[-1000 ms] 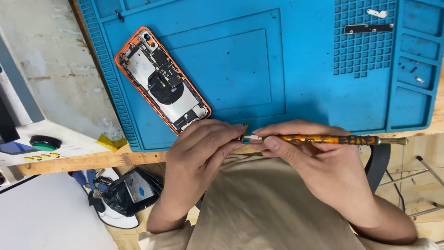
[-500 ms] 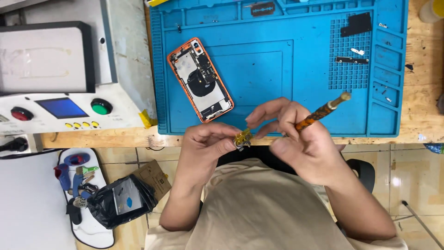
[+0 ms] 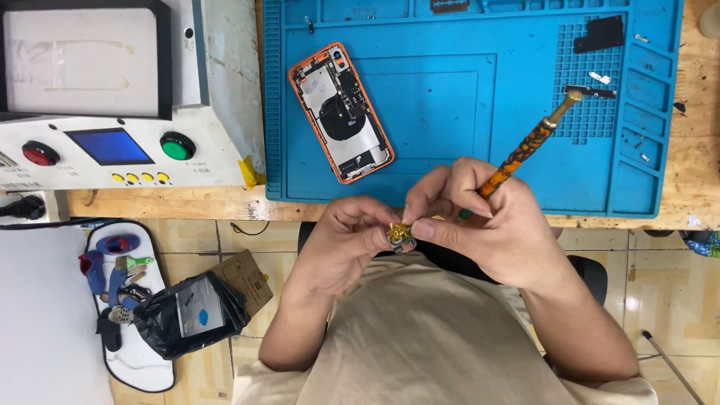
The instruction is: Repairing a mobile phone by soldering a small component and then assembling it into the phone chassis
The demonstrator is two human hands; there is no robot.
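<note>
Both hands meet just in front of the table edge, above my lap. My left hand (image 3: 349,240) pinches a small gold and grey part (image 3: 399,234) between its fingertips. My right hand (image 3: 480,225) also touches that part with thumb and forefinger while it clamps an orange-black patterned screwdriver (image 3: 529,146), whose brass end points up and right over the mat. An opened phone in an orange frame (image 3: 341,112) lies face down on the blue work mat (image 3: 450,150), its insides exposed, a hand's width beyond my left fingers.
A white machine (image 3: 112,142) with a blue screen and red and green buttons stands on the left of the wooden bench. Small black and metal parts (image 3: 600,34) lie in the mat's right-hand grid. On the tiled floor lie a black bag (image 3: 187,311) and a white tray of tools (image 3: 120,300).
The view has moved closer to the hands. The screwdriver has swung from lying level to pointing up and right. The small gold part sits between both hands' fingertips.
</note>
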